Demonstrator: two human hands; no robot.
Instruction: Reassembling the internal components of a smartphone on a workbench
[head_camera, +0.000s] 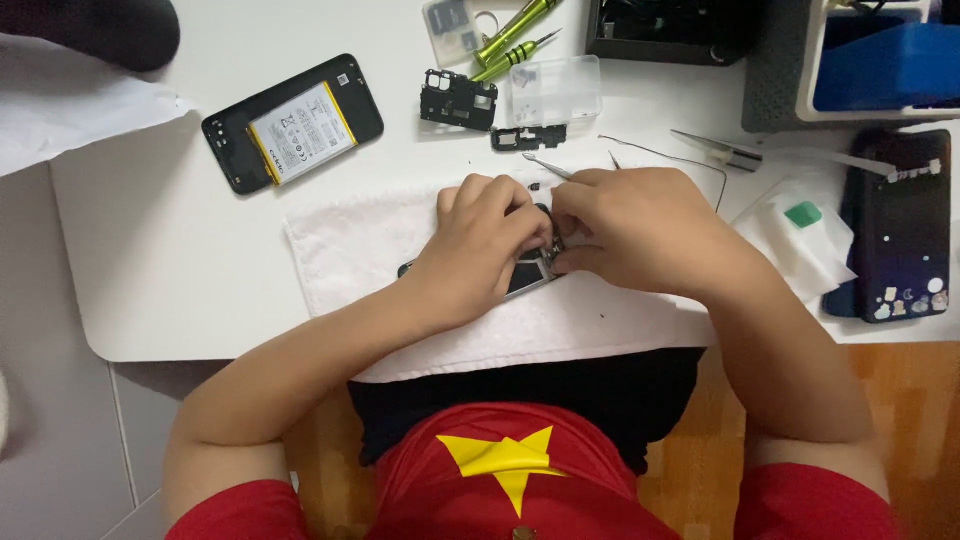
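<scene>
Phone parts are spread over the bench (150, 260), and the work is centred on a dark phone body (525, 278) lying on a white cloth (350, 250) at the near edge. Most of that body is covered by both hands. The left hand (480, 240) is curled down over it, fingers bent and pressed on the piece. The right hand (630, 225) is closed narrowly around metal tweezers (545, 165), whose far end shows beyond the knuckles; the tips are hidden between the hands.

Disassembly is judged to be well advanced. A back shell with its battery (295, 125) has been set aside, far left. A black inner frame (458, 100) and a smaller black bracket (528, 138) are laid out far of the cloth, beside a clear parts box (555, 90) and green screwdrivers (515, 40). Another phone (895, 225) lies at the right, untouched.

What is left cannot be read exactly: the spot being worked is concealed, though small parts are evidently being handled inside the body.
</scene>
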